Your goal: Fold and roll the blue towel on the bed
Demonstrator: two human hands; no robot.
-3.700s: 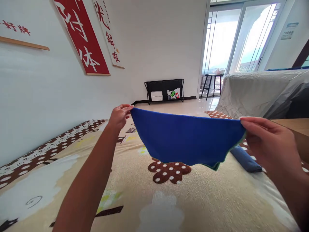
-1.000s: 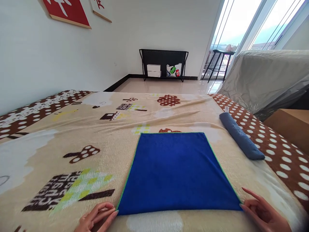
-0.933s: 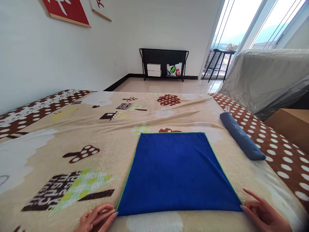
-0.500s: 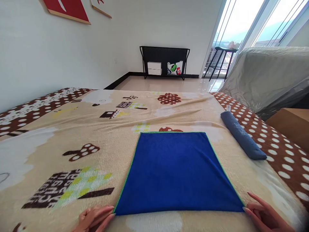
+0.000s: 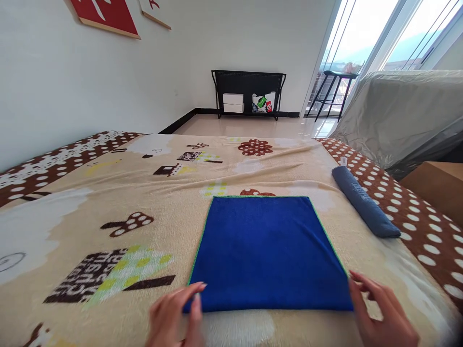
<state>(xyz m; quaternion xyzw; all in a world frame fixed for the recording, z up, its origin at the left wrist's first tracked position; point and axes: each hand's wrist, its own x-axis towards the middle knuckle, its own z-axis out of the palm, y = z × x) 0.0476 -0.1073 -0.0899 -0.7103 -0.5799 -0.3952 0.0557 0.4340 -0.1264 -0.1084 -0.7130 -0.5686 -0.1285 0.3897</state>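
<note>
Nearest are the person's two bare hands at the near corners of a dark blue, four-sided fabric cloth with thin green edging [image 5: 267, 250]. The left hand [image 5: 175, 313], slightly blurred, reaches over the near left corner, its thumb and index finger a little apart; whether they pinch any fabric I cannot tell. The right hand [image 5: 381, 306] has its fingers bent at the near right corner, the index fingertip at the cloth's right edge; whether it grips there I cannot tell either.

The cloth lies spread flat, with faint creases toward its right side, on a plush beige blanket [image 5: 173, 202] printed with trees, mushrooms and clouds and bordered in brown with white polka dots. Beyond the right hand, well apart from the cloth, a slate-blue fabric roll [image 5: 365, 202] lies slantwise near the dotted border, a small white tag [image 5: 343, 161] at its far end.

Farther right are a brown cardboard box [image 5: 439, 188] and a bulky form under a greyish plastic sheet [image 5: 401, 106]. By the glass sliding door [image 5: 354, 33] stands a black stool [image 5: 340, 74]. Against the far wall, a black metal rack [image 5: 249, 82] holds stacked white boxes [image 5: 233, 102].
</note>
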